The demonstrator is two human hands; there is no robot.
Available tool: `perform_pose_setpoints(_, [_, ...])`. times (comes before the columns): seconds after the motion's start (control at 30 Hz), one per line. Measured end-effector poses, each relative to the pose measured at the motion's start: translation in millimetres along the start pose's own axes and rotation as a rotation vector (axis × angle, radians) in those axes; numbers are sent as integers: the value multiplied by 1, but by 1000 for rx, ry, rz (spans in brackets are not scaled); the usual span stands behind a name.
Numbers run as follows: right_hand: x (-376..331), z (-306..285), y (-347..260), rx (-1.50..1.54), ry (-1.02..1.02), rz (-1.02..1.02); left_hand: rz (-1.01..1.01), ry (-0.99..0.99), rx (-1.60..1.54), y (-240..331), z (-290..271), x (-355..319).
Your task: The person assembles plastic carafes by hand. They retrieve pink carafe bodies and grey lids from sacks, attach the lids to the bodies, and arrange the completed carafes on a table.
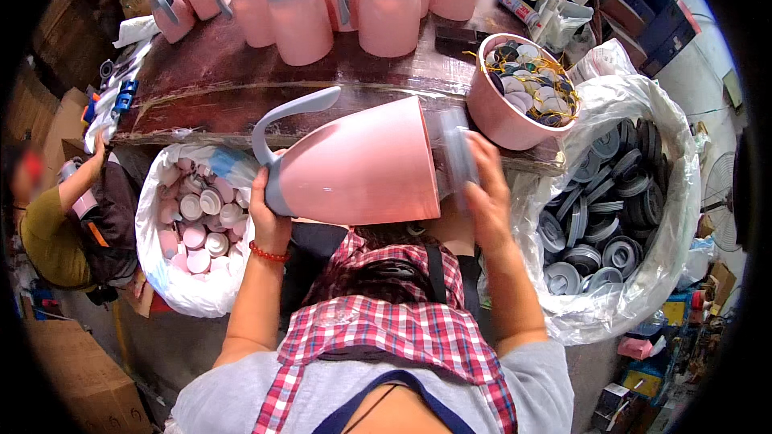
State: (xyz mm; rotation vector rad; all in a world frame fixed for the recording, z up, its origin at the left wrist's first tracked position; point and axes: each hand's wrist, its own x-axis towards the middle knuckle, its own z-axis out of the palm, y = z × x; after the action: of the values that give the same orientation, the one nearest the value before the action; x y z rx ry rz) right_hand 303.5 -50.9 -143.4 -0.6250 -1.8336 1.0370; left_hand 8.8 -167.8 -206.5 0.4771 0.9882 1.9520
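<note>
Brace the jug (354,165), lying between left fingers (260,195) clasped round its neck (277,194) and right fingers (484,162) gripping a blurred disc (456,149); best to square the disc to the wide end (427,157), just beside the right fingers.

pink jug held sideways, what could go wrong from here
The pink jug could tip or twist, since the left hand grips it only near the grey collar.

The grey disc in the right hand, motion-blurred beside the jug's wide end, might knock the rim.

The filled pink bucket stands near the table's edge, close to the right hand; a bump might spill it.
</note>
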Motion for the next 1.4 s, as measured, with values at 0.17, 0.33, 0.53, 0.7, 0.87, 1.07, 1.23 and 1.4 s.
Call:
perform_pose_setpoints(0.17, [17, 54, 9, 212, -32, -30, 145, -38, 139, 15, 1, -18])
perform_pose_setpoints(0.33, [11, 66, 15, 254, -3, -25, 139, -68, 226, 27, -8, -21])
perform_pose_setpoints(0.53, [8, 56, 19, 90, -74, -328, -178, 144, 34, 15, -16, -24])
perform_pose_setpoints(0.7, [7, 48, 13, 72, -144, -313, -244, 97, 27, 20, -20, -31])
perform_pose_setpoints(0.87, [6, 47, 5, 20, -145, -442, -476, 99, -20, 28, -16, -32])
perform_pose_setpoints(1.07, [10, 42, -10, -157, -243, -561, -653, 179, -46, 23, -15, -38])
perform_pose_setpoints(1.23, [7, 45, -10, -140, -263, -534, -647, 57, -15, 26, -31, -45])
perform_pose_setpoints(1.4, [1, 58, -25, -72, -286, -597, -682, 50, 42, 29, -46, -47])
